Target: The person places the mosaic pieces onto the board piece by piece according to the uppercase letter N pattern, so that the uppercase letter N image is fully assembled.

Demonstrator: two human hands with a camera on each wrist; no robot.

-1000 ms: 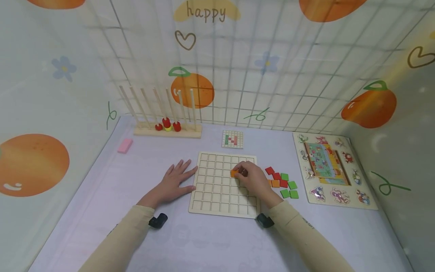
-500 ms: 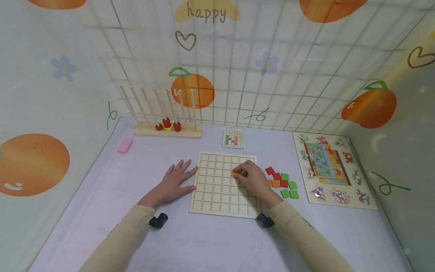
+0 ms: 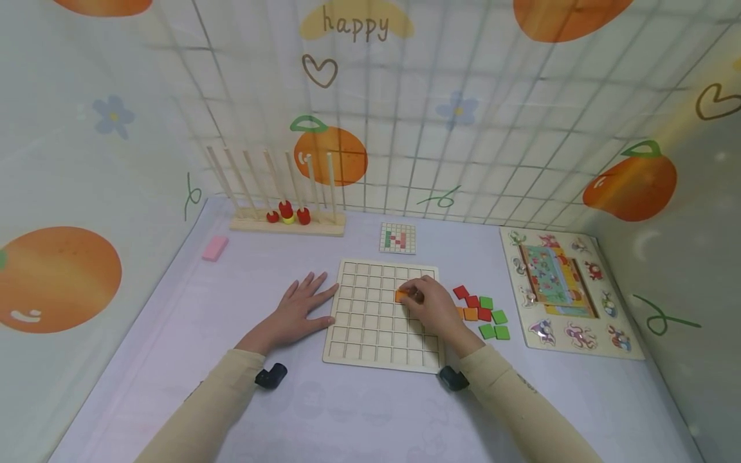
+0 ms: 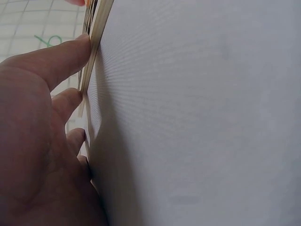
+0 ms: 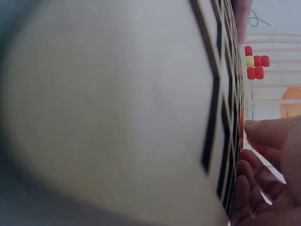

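My right hand [image 3: 431, 307] is over the right half of a pale wooden grid board [image 3: 361, 321], thumb and curled fingers pinching an orange square tile [image 3: 400, 296] at one of the board's cells. In the right wrist view the thumb meets the orange tile [image 5: 241, 127], which stands slightly above or in the grid; which of these I cannot tell. My left hand [image 3: 298, 313] lies flat on the table with fingers spread, its index finger and thumb touching the board's left edge. Right of the board lie several loose tiles in red [image 3: 484, 314], orange [image 3: 471, 314] and green [image 3: 487, 331].
A small pattern card [image 3: 397, 238] lies behind the board. At the back left stands a wooden peg rack [image 3: 289, 225] with red and yellow beads. A pink block [image 3: 215, 248] is left, and an animal puzzle board [image 3: 579, 321] lies right.
Both hands keep almost the same place, the right one still at the orange tile. The whole head view has shifted very slightly.
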